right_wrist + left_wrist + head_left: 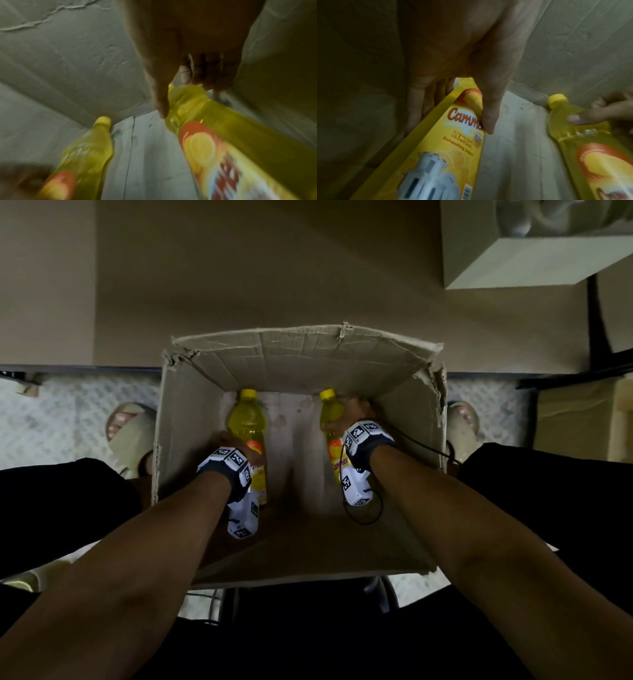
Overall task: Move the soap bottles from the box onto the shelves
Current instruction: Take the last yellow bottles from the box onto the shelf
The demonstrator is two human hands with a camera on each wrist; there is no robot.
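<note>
Your left hand (236, 448) had its fingers (418, 102) and thumb curled round the left soap bottle (247, 426); your right hand (349, 414) wrapped the right soap bottle (331, 412) near its neck. Both bottles lay on the pale bottom of the cardboard box (298, 361), caps beyond your fingertips. Outside the box walls was patterned floor (68, 412) and a beige wall. The right fingers were blurred, mostly hidden behind the bottle.
</note>
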